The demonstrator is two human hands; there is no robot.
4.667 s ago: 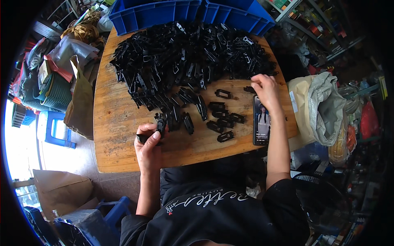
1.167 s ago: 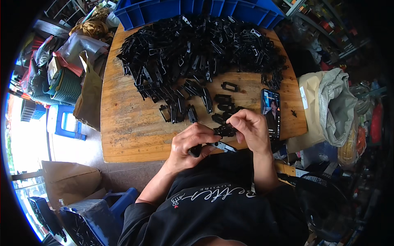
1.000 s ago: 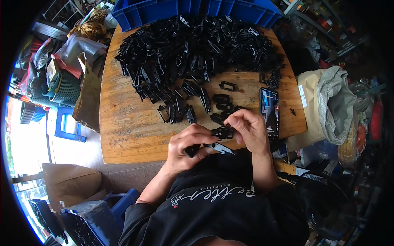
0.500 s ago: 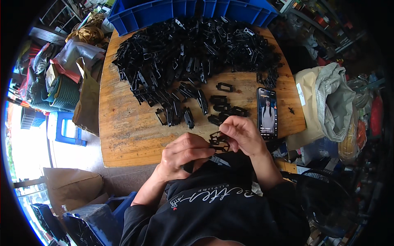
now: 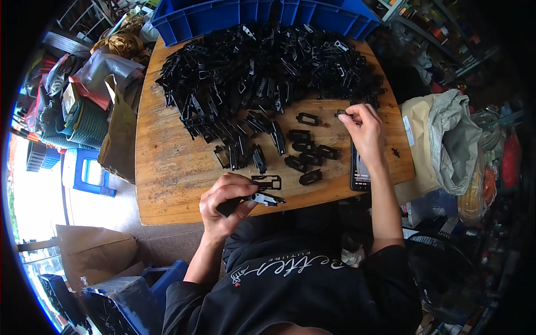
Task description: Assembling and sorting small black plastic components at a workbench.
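Observation:
My left hand (image 5: 226, 204) is closed near the front edge of the table. It grips a tool with a black handle and a pale metal front end (image 5: 267, 199), its exact kind unclear. Between the same fingers sits a thin black rectangular frame (image 5: 269, 182). Out over the upper end of the phone, my right hand (image 5: 365, 131) pinches a small black plastic piece (image 5: 339, 113), mostly covered by the fingertips. Several loose black frames (image 5: 303, 146) lie between the hands, and a single open one (image 5: 307, 118) lies just left of my right fingertips.
A large heap of black plastic parts (image 5: 223, 78) covers the far half of the wooden table (image 5: 167, 190). Blue bins (image 5: 212, 21) stand behind it. A phone (image 5: 360, 177) lies under my right forearm; a paper sack (image 5: 419, 134) stands to the right. Small dark scraps (image 5: 396, 152) lie near the right edge.
My right hand has left the parts at my left hand and reached forward and right, over the phone. My left hand has shifted slightly left, still gripping the tool and frame.

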